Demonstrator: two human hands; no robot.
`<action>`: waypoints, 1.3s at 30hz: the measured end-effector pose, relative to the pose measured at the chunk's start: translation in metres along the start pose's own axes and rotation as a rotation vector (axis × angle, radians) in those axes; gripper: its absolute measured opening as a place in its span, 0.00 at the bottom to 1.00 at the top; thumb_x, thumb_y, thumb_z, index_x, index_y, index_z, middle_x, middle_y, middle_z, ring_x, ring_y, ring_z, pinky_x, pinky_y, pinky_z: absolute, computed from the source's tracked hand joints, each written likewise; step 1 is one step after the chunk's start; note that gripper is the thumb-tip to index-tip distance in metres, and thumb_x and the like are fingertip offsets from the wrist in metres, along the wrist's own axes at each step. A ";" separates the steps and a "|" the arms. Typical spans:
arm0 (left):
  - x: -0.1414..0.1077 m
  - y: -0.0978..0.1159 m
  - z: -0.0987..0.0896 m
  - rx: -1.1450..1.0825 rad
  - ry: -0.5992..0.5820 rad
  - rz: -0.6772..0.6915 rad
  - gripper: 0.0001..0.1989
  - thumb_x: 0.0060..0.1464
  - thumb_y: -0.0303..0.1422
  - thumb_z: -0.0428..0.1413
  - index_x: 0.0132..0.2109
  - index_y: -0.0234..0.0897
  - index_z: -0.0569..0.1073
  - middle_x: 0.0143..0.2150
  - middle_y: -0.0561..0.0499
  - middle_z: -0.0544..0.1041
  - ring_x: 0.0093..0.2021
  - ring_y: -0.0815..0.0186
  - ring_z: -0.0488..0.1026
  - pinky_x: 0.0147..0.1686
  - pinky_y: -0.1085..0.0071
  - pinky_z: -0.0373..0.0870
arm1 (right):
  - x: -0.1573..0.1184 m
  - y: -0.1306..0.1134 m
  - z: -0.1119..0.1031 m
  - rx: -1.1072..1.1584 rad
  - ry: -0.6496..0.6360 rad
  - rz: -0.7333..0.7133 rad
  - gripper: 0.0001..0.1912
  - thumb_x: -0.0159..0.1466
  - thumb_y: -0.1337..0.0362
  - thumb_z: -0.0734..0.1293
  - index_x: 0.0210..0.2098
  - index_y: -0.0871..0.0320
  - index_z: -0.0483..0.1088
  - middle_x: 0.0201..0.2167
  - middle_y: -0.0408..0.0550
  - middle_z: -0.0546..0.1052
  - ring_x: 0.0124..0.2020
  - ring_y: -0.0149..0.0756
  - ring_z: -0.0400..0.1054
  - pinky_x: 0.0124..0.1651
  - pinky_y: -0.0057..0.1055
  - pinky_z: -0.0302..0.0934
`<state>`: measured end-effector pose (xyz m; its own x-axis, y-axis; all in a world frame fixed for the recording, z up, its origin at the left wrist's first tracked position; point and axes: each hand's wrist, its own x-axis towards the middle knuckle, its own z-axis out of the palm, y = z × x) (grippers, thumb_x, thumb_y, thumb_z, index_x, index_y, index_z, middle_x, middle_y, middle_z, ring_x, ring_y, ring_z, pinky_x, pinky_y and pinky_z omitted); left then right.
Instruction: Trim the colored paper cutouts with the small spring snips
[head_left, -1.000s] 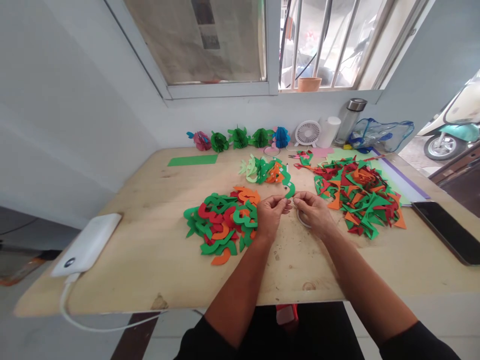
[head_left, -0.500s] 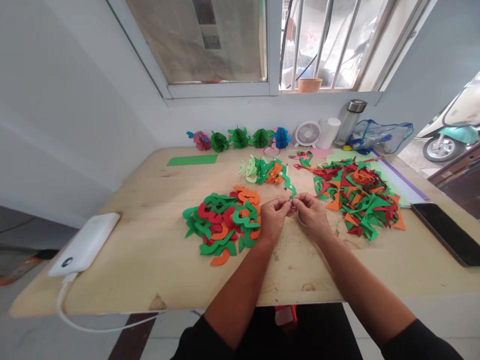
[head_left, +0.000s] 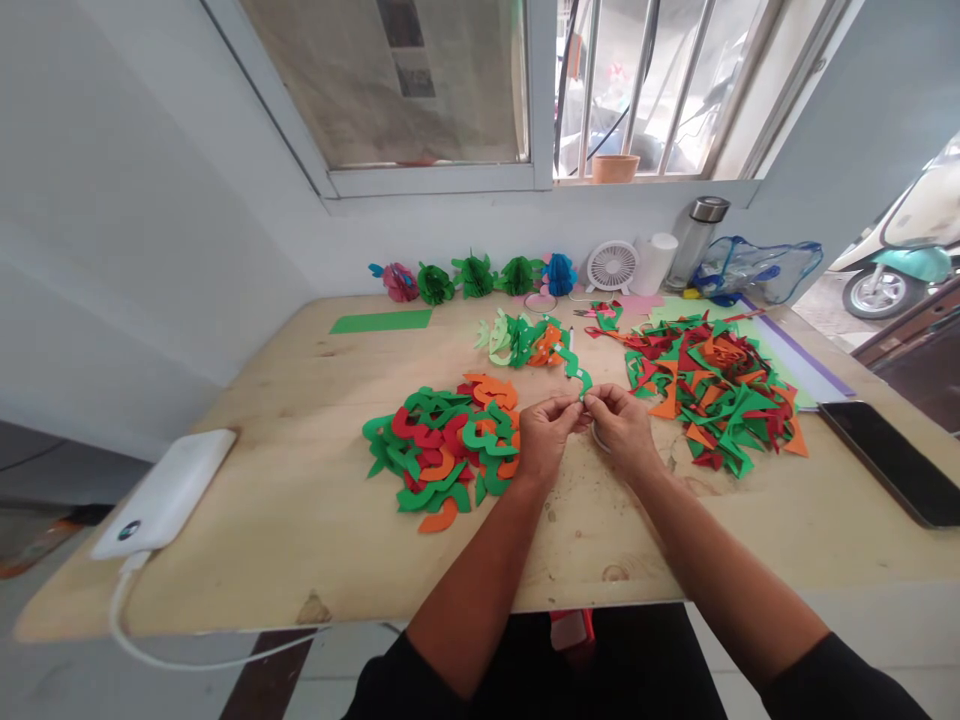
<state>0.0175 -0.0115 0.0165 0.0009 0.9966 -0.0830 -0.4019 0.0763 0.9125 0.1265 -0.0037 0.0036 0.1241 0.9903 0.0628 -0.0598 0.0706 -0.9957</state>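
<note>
My left hand (head_left: 547, 432) and my right hand (head_left: 624, 425) meet over the middle of the table, thumbs and fingertips pinched together. Between them they grip the near end of a wavy green paper strip (head_left: 576, 372), which runs away from me and has small white patches on it. What the fingertips do at that end is too small to make out. Under my right hand shows the edge of a white round thing (head_left: 600, 438). Left of my left hand lies a pile of wavy green, red and orange paper cutouts (head_left: 442, 440).
Paper scraps (head_left: 720, 390) are heaped at the right, near a black phone (head_left: 892, 462). Folded paper figures (head_left: 474, 275), a small white fan (head_left: 613, 267) and a glass bottle (head_left: 696, 245) line the wall. A green paper rectangle (head_left: 381, 321) and a white power bank (head_left: 165, 492) lie at left.
The view has shifted slightly. Both hands keep their pinch at the end of the green strip, with hardly any movement.
</note>
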 end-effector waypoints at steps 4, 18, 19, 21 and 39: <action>0.000 0.000 0.000 0.002 0.001 -0.002 0.09 0.40 0.34 0.62 0.29 0.31 0.79 0.25 0.49 0.78 0.24 0.69 0.74 0.28 0.73 0.71 | -0.001 -0.002 0.001 0.002 0.021 -0.007 0.14 0.51 0.53 0.69 0.28 0.57 0.67 0.23 0.43 0.72 0.25 0.31 0.65 0.30 0.29 0.60; -0.001 0.001 0.002 -0.071 0.020 -0.028 0.11 0.35 0.35 0.65 0.28 0.31 0.79 0.25 0.50 0.78 0.24 0.70 0.74 0.28 0.73 0.72 | -0.002 0.000 0.003 0.045 0.037 -0.026 0.12 0.51 0.55 0.69 0.28 0.56 0.69 0.22 0.41 0.72 0.23 0.30 0.65 0.28 0.28 0.61; -0.001 0.000 0.002 -0.069 0.021 -0.028 0.11 0.35 0.35 0.65 0.28 0.31 0.79 0.25 0.50 0.78 0.24 0.70 0.74 0.28 0.73 0.72 | -0.002 0.000 0.003 0.050 0.038 -0.026 0.11 0.51 0.56 0.69 0.28 0.56 0.69 0.22 0.41 0.72 0.23 0.30 0.65 0.28 0.28 0.60; 0.000 -0.001 0.002 -0.064 0.021 -0.031 0.12 0.36 0.35 0.65 0.29 0.31 0.79 0.25 0.50 0.78 0.24 0.70 0.74 0.28 0.73 0.72 | -0.002 0.001 0.003 0.058 0.036 -0.022 0.11 0.52 0.57 0.69 0.28 0.56 0.69 0.23 0.41 0.72 0.23 0.30 0.65 0.28 0.28 0.60; 0.001 -0.003 0.001 -0.056 0.026 -0.040 0.13 0.35 0.35 0.65 0.29 0.30 0.79 0.26 0.47 0.79 0.25 0.69 0.75 0.29 0.73 0.72 | -0.001 0.003 0.003 -0.013 0.038 -0.038 0.11 0.53 0.56 0.68 0.28 0.58 0.68 0.23 0.42 0.72 0.24 0.31 0.65 0.28 0.29 0.61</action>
<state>0.0193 -0.0104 0.0142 -0.0055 0.9915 -0.1298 -0.4528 0.1133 0.8844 0.1235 -0.0043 0.0006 0.1638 0.9816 0.0977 -0.0416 0.1059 -0.9935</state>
